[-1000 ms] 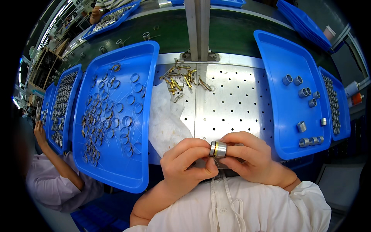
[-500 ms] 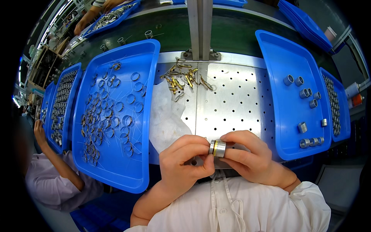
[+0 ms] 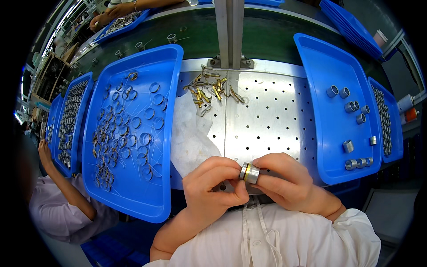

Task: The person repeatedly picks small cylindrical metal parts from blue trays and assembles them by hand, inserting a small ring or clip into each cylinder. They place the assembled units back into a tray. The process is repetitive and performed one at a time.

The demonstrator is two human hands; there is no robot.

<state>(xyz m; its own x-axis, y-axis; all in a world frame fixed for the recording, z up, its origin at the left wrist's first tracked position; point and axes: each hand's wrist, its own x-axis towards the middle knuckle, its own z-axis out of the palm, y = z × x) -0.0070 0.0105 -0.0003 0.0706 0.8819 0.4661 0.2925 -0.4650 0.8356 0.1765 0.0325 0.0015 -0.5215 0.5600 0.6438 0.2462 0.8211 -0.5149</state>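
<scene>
Between my fingertips, near my waist, is a short silver metal cylinder (image 3: 252, 174) with a yellow band and a dark rim at its left end. My left hand (image 3: 211, 181) pinches that left end between thumb and fingers. On the other end, my right hand (image 3: 287, 179) grips with its thumb above and its fingers curled beneath. The cylinder lies sideways, slightly tilted. Beyond my hands stretches a perforated metal work surface (image 3: 267, 104). A white sheet (image 3: 189, 135) lies there beside my left hand, with a heap of brass-coloured curled pieces (image 3: 215, 89) behind it.
At left, a blue tray (image 3: 167, 178) holds many thin rings with wires. Several metal cylinders (image 3: 348, 146) sit in the blue tray (image 3: 329, 133) at right. A metal post (image 3: 229, 35) rises at the back. One co-worker's arm (image 3: 66, 184) is at left; another's hands (image 3: 120, 11) are far left.
The cylinder has tilted slightly between my fingers, which stay closed on it. Both of the far co-worker's hands have shifted above their tray. The left blue tray sits marginally further left.
</scene>
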